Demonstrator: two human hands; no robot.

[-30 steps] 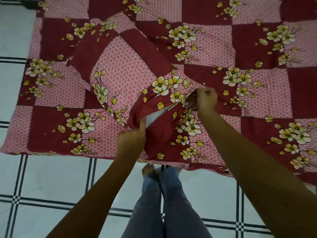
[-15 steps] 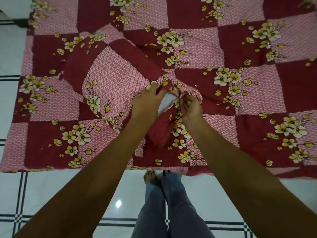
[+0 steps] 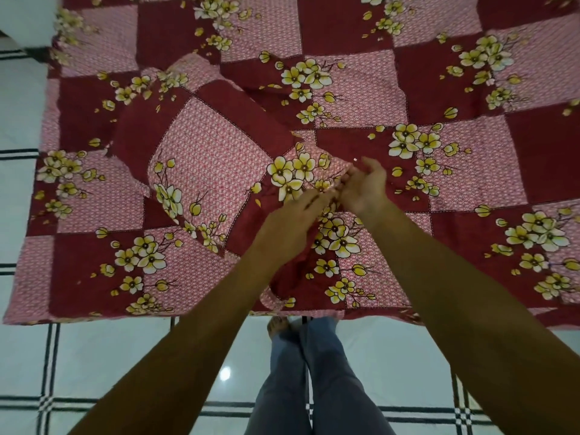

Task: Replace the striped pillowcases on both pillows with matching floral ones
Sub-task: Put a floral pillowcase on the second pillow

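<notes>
Bed [image 3: 439, 89] carries the pillow [image 3: 216, 171], diagonal, inside the floral pillowcase [image 3: 251, 120]. At the pillow's near-right corner: left hand [image 3: 292, 221], fingers extended on fabric; right hand [image 3: 364, 186] palm-up, blurred, grip indeterminable.

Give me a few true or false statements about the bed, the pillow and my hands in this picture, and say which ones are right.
1. The pillow wears a floral case. True.
2. The left hand and the right hand are close together at the same end of the pillow. True.
3. A striped pillowcase lies on the sheet. False: only red floral fabric is in view.
4. The floor is bare wood. False: it is pale tile with dark lines.
5. The sheet under the pillow has the same checked flower pattern as the case. True.
</notes>
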